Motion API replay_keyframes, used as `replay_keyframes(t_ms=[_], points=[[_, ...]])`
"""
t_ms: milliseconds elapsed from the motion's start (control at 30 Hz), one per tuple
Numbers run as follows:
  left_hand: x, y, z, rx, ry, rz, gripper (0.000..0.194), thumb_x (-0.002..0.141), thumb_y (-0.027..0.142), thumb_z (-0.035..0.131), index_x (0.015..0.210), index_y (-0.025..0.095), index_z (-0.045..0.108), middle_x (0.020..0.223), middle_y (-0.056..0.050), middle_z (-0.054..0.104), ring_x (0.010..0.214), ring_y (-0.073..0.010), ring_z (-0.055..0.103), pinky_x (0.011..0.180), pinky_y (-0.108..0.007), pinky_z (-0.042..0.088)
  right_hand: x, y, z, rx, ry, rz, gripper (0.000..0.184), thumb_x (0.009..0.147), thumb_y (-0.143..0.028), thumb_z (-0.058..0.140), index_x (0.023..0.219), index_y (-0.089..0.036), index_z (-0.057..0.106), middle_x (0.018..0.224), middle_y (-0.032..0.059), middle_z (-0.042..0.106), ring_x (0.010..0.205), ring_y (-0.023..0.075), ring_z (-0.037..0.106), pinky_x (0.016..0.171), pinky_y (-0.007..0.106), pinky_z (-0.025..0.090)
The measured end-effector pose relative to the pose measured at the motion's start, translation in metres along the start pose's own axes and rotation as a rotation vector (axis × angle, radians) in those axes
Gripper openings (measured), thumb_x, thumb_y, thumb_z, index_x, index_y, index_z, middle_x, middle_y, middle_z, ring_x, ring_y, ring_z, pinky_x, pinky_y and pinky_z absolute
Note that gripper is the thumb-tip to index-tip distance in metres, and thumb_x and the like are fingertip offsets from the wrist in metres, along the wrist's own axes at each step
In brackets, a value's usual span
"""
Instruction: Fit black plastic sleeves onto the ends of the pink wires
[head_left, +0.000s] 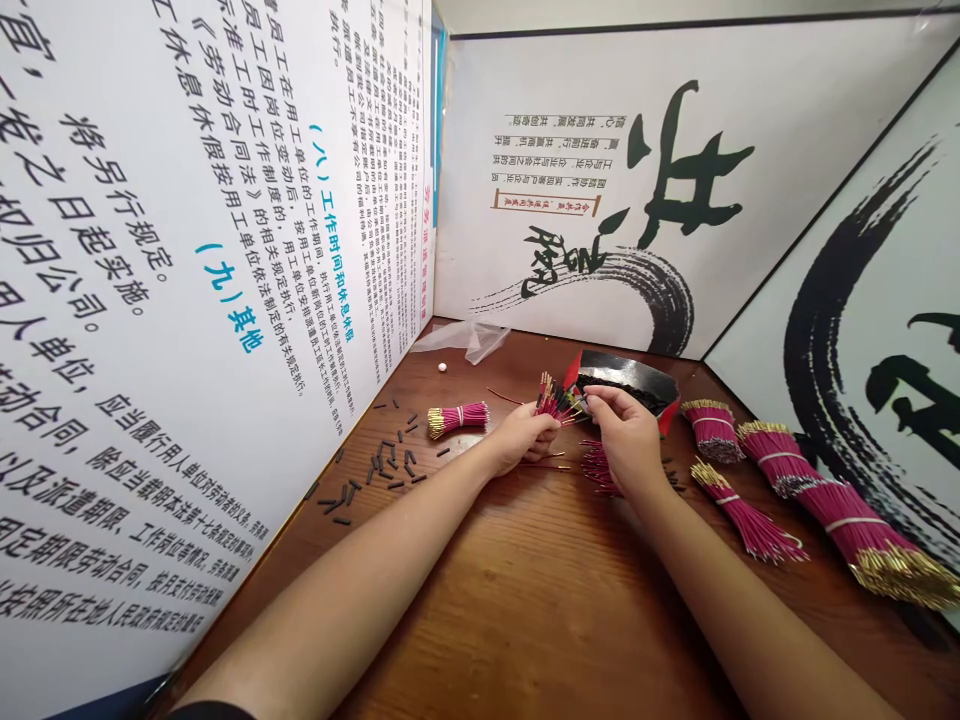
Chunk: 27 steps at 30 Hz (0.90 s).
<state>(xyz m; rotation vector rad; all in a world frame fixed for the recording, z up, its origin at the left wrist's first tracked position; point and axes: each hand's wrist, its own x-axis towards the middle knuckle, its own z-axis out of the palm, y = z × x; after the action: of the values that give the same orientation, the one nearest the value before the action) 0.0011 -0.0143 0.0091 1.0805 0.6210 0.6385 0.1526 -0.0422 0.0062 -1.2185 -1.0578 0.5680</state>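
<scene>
My left hand [523, 437] is closed around a bundle of thin red wires [553, 395] with gold-coloured tips, some of them covered by black sleeves. Close to those tips, my right hand [628, 435] pinches what looks like a small black sleeve between thumb and fingertips. Just behind it stands an open black and red box [634, 372] with dark pieces inside. Partly hidden by my right hand and wrist, more magenta wires [598, 466] lie on the table. A few loose wires [551, 460] lie beside my left hand.
Short black tubes [386, 460] are scattered on the wooden table [480, 610] at left, near a tied wire bundle [459, 418]. Several tied bundles [847, 510] lie at right. A clear plastic bag [472, 340] and small white ball [442, 367] sit at the back. Printed panels [570, 280] enclose the table.
</scene>
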Motion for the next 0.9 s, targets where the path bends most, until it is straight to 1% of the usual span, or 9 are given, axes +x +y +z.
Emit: replay_keyframes(t_ms=[167,333,467,700,900], points=[[-0.0009,0.0014,0.0004,-0.001,0.000,0.002,0.021,0.071,0.023,0.054,0.077,0.021,0.033,0.056,0.011,0.027,0.041,-0.0026,0.016,0.041,-0.019,0.007,-0.0004,-0.0025,0.0004,-0.007,0.044,-0.016,0.023,0.076,-0.035,0.066,0.089,-0.018,0.073,0.088,0.0051,0.072,0.079,0.0165,0.064,0.078,0.034,0.052],[-0.0017,0.0015,0.0012,0.002,-0.002,0.002,0.021,0.071,0.023,0.054,0.077,0.021,0.034,0.056,0.011,0.027,0.041,-0.0026,0.015,0.041,-0.019,0.007,-0.0004,-0.0012,0.0004,-0.015,0.012,-0.025,0.023,0.077,-0.036,0.066,0.089,-0.018,0.073,0.084,0.0041,0.071,0.075,0.0157,0.062,0.075,0.033,0.052],[-0.0004,0.0005,0.0004,0.021,-0.015,0.005,0.020,0.070,0.022,0.053,0.077,0.021,0.034,0.056,0.011,0.027,0.040,-0.0029,0.016,0.040,-0.019,0.007,-0.0007,-0.0002,0.0004,-0.012,-0.002,-0.035,0.024,0.077,-0.037,0.066,0.090,-0.018,0.073,0.083,0.0042,0.070,0.076,0.0162,0.062,0.076,0.034,0.052],[0.0029,-0.0016,-0.0022,0.029,-0.030,-0.003,0.022,0.070,0.021,0.054,0.079,0.022,0.034,0.055,0.011,0.027,0.039,-0.0032,0.018,0.040,-0.018,0.009,-0.0021,-0.0039,0.0000,0.014,-0.007,-0.012,0.022,0.078,-0.035,0.066,0.090,-0.019,0.074,0.083,0.0035,0.070,0.077,0.0157,0.062,0.078,0.034,0.051],[0.0028,-0.0026,-0.0023,0.017,-0.023,-0.001,0.022,0.070,0.020,0.054,0.081,0.022,0.035,0.056,0.011,0.026,0.039,-0.0031,0.017,0.041,-0.018,0.008,-0.0029,-0.0058,0.0009,-0.008,-0.013,-0.039,0.023,0.078,-0.036,0.065,0.089,-0.018,0.073,0.084,0.0041,0.071,0.077,0.0168,0.063,0.077,0.034,0.052]])
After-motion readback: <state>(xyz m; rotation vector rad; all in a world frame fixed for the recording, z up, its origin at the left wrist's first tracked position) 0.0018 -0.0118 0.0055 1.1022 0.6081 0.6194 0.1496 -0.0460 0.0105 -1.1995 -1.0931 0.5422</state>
